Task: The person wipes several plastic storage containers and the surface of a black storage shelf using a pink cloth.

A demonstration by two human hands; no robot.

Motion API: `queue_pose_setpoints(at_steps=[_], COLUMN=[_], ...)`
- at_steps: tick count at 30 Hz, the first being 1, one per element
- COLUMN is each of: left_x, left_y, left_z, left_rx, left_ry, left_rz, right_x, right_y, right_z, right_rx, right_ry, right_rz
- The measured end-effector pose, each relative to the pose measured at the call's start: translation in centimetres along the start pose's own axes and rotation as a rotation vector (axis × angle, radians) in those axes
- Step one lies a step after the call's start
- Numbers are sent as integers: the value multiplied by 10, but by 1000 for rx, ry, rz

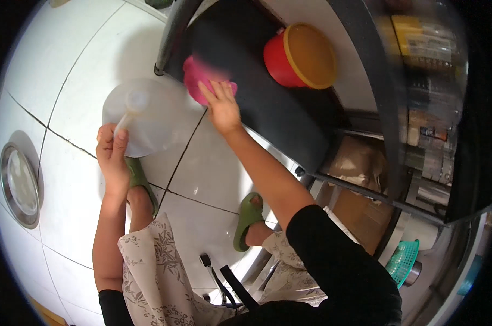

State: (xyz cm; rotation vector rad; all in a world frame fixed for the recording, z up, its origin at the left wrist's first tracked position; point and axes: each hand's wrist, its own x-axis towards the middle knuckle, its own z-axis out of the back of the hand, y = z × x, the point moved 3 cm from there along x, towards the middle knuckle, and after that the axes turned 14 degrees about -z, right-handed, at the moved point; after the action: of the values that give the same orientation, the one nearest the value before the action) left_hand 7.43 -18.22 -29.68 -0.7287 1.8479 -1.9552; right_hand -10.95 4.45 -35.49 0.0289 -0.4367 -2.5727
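Observation:
My left hand (113, 150) grips the handle of a large translucent plastic jug (156, 118), which I see from above over the tiled floor. My right hand (223, 104) lies with spread fingers on a pink cloth (197, 83), pressing it at the near left edge of a dark low shelf board (270, 106). The cloth's far part is blurred. Farther back on the same board is a red tub with a yellow lid (311, 57).
A round metal tray (19, 185) is on the floor tiles at the far left. Packed shelves (427, 98) rise on the right, above a brown bag (358, 165). A green plastic basket (405, 261) is at the lower right. My feet, in green slippers (246, 222), stand near the board.

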Motion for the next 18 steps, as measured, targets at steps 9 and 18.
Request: queue_pose_setpoints(at_steps=[9,18], left_x=[9,9], left_y=[8,6], left_z=[13,-11], left_rx=[-180,-129], left_ry=[-23,64], left_rz=[-30,-113], right_x=[-242,-218], right_y=[-230,-66], right_z=[100,245], right_rx=[-397,119], right_ry=[190,803], right_rz=[-974,-735])
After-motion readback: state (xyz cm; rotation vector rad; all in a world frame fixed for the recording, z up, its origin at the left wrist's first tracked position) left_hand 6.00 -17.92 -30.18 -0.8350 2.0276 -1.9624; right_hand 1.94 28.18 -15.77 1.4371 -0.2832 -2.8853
